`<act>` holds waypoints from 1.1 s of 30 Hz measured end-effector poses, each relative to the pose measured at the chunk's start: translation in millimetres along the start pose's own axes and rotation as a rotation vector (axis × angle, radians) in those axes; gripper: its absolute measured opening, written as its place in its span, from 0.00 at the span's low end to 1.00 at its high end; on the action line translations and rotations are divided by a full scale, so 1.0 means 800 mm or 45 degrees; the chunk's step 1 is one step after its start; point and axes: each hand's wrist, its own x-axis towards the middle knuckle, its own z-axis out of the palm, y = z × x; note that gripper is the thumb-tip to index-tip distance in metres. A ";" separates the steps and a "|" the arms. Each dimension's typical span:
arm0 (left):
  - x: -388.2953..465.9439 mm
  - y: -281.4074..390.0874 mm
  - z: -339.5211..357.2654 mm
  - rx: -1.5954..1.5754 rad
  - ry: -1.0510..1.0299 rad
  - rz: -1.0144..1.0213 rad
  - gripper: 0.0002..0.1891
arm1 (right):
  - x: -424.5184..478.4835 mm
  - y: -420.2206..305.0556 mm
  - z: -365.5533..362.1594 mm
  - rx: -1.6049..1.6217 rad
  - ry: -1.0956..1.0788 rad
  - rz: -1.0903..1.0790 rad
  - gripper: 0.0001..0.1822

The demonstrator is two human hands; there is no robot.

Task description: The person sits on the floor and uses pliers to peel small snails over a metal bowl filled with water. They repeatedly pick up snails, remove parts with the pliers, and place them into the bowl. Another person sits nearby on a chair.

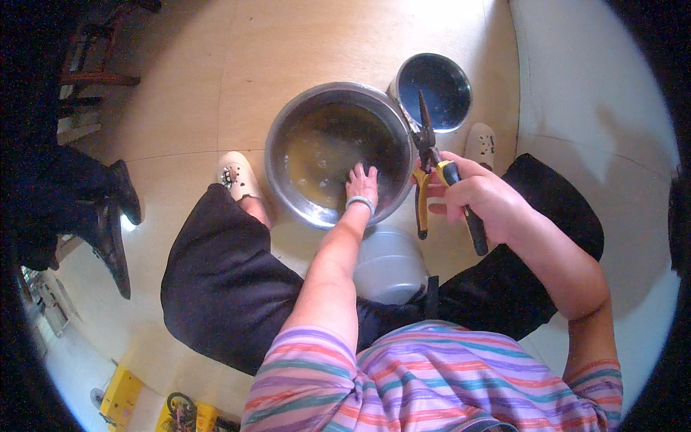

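Observation:
My left hand point(363, 183) reaches palm down into a wide metal basin point(278, 183), its fingers spread at the surface of murky yellowish-brown water point(318, 156). Its fingertips are partly in the water, and whether they touch anything below cannot be seen. A pale bracelet point(360, 201) circles that wrist. To the right of the basin, my right hand point(464, 189) holds long-nose pliers point(425, 137) with yellow and black handles. Their jaws point away from me, in front of a round metal pot point(467, 102) with dark, bluish contents. The handles stand apart.
A grey plastic container point(386, 264) stands between my legs, close to the basin. Light clogs point(236, 175) are on my feet at both sides. Another person's dark shoes point(113, 243) show at the left. Yellow boxes point(121, 397) lie at the lower left; a wall rises at the right.

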 end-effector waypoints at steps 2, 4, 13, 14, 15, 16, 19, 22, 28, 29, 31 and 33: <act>-0.004 0.012 -0.009 -0.115 -0.112 -0.011 0.18 | -0.001 -0.004 0.001 0.093 0.023 0.055 0.33; -0.007 0.015 -0.009 -0.191 -0.161 -0.033 0.17 | -0.002 -0.008 0.007 0.126 0.023 0.061 0.33; 0.029 -0.015 -0.014 -1.759 -0.486 -0.671 0.07 | -0.011 -0.017 0.023 0.085 0.059 0.036 0.28; 0.029 -0.012 -0.029 -1.975 -0.532 -0.725 0.07 | -0.013 -0.016 0.021 0.098 0.073 0.022 0.27; 0.033 -0.024 -0.040 -2.210 -0.691 -0.685 0.09 | -0.015 -0.019 0.023 0.080 0.085 0.022 0.26; 0.034 -0.032 -0.050 -2.373 -0.775 -0.693 0.09 | -0.018 -0.022 0.025 0.063 0.096 0.022 0.26; 0.035 -0.043 -0.077 -2.719 -0.849 -0.560 0.10 | -0.022 -0.020 0.024 0.063 0.069 -0.035 0.24; 0.027 -0.039 -0.097 -2.885 -0.737 -0.550 0.11 | -0.023 -0.016 0.018 0.005 0.046 -0.094 0.23; 0.015 -0.014 -0.155 -2.809 -0.782 -0.353 0.10 | -0.006 0.008 0.005 0.047 0.094 -0.219 0.15; 0.013 -0.009 -0.168 -2.723 -0.768 -0.343 0.10 | -0.002 0.011 0.003 0.050 0.091 -0.231 0.15; 0.007 -0.001 -0.198 -2.548 -0.731 -0.332 0.10 | 0.009 0.015 -0.001 -0.039 0.044 -0.229 0.14; -0.001 0.007 -0.232 -2.367 -0.741 -0.407 0.08 | 0.017 0.018 -0.003 -0.136 0.012 -0.207 0.14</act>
